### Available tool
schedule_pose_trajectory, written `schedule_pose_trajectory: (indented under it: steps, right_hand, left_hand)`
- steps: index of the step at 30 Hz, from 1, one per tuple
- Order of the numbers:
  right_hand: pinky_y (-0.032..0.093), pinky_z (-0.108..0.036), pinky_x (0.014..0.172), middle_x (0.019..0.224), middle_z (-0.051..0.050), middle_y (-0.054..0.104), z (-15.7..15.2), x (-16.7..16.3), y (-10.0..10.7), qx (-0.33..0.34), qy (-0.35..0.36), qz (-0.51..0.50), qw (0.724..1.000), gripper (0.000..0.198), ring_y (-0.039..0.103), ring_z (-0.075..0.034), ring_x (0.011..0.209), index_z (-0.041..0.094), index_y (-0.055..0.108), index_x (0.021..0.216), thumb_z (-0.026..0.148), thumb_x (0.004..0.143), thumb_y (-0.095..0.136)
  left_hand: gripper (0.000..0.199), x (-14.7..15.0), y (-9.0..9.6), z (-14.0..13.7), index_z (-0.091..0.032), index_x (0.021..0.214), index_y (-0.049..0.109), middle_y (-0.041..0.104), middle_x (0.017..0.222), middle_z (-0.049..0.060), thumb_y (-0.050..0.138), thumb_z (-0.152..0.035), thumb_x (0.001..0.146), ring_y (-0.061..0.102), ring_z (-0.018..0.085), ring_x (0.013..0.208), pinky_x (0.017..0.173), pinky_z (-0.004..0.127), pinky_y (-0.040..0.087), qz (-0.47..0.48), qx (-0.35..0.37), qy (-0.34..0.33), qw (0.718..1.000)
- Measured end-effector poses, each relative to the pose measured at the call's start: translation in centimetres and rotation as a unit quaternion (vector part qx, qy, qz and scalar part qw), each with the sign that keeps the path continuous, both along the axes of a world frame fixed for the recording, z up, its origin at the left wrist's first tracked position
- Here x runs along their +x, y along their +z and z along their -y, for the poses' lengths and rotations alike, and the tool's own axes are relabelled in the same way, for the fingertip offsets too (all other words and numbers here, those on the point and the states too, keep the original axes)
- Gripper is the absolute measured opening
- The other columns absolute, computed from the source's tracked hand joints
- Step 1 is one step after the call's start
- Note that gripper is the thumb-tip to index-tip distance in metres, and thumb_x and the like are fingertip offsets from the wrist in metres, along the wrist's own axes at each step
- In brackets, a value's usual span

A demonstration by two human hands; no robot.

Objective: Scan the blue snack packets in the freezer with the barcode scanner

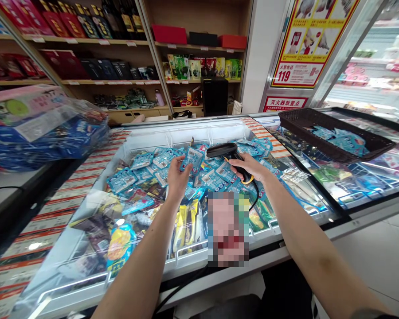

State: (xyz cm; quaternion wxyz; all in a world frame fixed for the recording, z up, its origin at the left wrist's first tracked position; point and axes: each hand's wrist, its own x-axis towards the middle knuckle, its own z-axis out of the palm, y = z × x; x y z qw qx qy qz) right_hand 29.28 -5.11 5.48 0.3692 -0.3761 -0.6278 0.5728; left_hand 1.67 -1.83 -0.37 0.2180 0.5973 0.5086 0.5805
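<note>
My left hand [178, 177] grips a small blue packet [193, 159], tilted up with its printed back toward me. In my right hand [249, 166] is a black and yellow barcode scanner [232, 160], its head pointing left toward the packet, close but apart from it. A dark cable curves down from the scanner's handle. Around and below both hands lie several more blue packets [162, 158], loosely heaped over a chest freezer [146, 137]. Beneath them show ice creams in yellow wrappers [186, 221]. Whether the heap rests on glass or inside, I cannot tell.
A dark brown basket [362, 153] holding blue packets stands on the freezer at right. Plastic-wrapped boxes [36, 124] sit at left. Price tags [66, 208] line the freezer's left side. Shelves [119, 40] of bottles and boxes rise behind. A blurred patch hides part of the front.
</note>
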Motion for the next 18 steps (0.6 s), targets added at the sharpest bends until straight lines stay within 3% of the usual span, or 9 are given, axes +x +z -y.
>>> schedule_pose_trajectory:
  steps: [6,18]
  right_hand:
    - [0.037,-0.024,0.041,0.068,0.001,0.056,-0.12,0.02,0.02,0.012,0.007,0.012,1.000,0.036,0.049,-0.009,0.046,0.019,0.054,0.082,0.053,0.083,0.067]
    - [0.038,-0.023,0.039,0.068,0.000,0.056,0.06,-0.13,0.07,0.002,-0.005,-0.006,1.000,0.035,0.048,-0.009,0.047,0.021,0.054,0.085,0.053,0.082,0.068]
  left_hand:
    - [0.039,0.30,0.76,0.56,-0.023,0.117,0.060,0.064,0.100,0.004,0.066,-0.033,0.080,0.058,0.017,0.080,0.069,0.030,0.047,-0.018,-0.022,-0.009,1.000]
    - [0.042,0.44,0.87,0.79,-0.023,0.121,0.061,0.063,0.092,0.002,0.063,-0.037,0.081,0.050,0.013,0.062,0.066,0.032,0.047,-0.029,-0.030,-0.007,0.999]
